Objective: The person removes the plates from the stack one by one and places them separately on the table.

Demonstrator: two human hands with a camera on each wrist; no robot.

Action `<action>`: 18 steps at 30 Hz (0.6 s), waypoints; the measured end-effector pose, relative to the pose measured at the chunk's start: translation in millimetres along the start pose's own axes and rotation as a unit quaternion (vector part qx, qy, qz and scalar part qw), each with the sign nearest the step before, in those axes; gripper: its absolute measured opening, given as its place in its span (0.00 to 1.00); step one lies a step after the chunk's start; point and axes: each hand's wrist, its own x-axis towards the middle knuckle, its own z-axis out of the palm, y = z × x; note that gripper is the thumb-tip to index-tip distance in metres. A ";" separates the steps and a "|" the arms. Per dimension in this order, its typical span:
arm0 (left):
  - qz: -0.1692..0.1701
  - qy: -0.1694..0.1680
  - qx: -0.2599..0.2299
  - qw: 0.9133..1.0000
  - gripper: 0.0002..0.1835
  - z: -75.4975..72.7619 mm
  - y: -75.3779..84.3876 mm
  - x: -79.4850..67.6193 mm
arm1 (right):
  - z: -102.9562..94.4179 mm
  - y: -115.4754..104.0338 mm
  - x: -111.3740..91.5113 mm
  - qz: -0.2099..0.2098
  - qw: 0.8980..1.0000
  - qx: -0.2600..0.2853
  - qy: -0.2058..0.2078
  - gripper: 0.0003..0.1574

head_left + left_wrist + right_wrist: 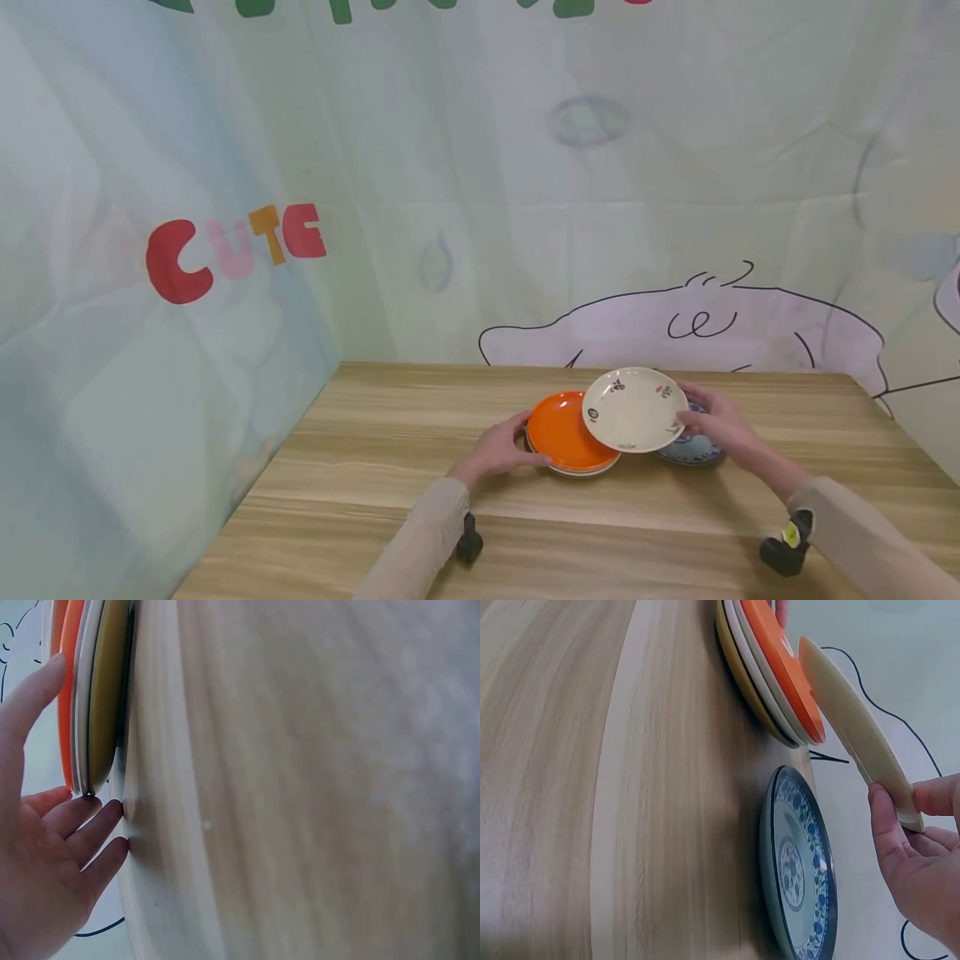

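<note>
My right hand [722,423] pinches the rim of a cream plate [633,410] with small printed figures. It holds the plate tilted, with its far edge overlapping an orange plate [564,432]. The orange plate tops a stack; under it the left wrist view shows pale plates and a mustard-yellow dish [109,697] at the bottom. At the stack's left side, my left hand [497,450] has its thumb and fingertips spread along the rims. A blue-and-white patterned plate [791,870] lies on the table below my right hand, partly hidden by the cream plate in the head view.
The wood-grain table [360,442] ends at a hanging printed cloth [450,183] behind and at the left. The blue-and-white plate sits close to the right of the stack. Black wrist devices hang below both sleeves.
</note>
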 end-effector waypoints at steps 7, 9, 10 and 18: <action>0.005 0.001 0.004 1.000 0.47 0.3 -1.0 0.2 | -8.1 5.8 -3.7 0.002 1.000 0.028 -0.001 0.39; 0.006 0.001 0.005 1.000 0.48 0.5 -1.4 0.7 | -10.4 6.9 -4.8 0.007 1.000 0.022 0.000 0.40; 0.006 0.001 0.005 1.000 0.48 0.5 -1.4 0.9 | -11.4 7.3 -5.4 0.008 1.000 0.020 0.002 0.40; 0.005 0.002 0.002 1.000 0.48 0.0 -0.5 -0.2 | -19.3 10.8 -9.5 0.010 0.999 0.028 0.013 0.40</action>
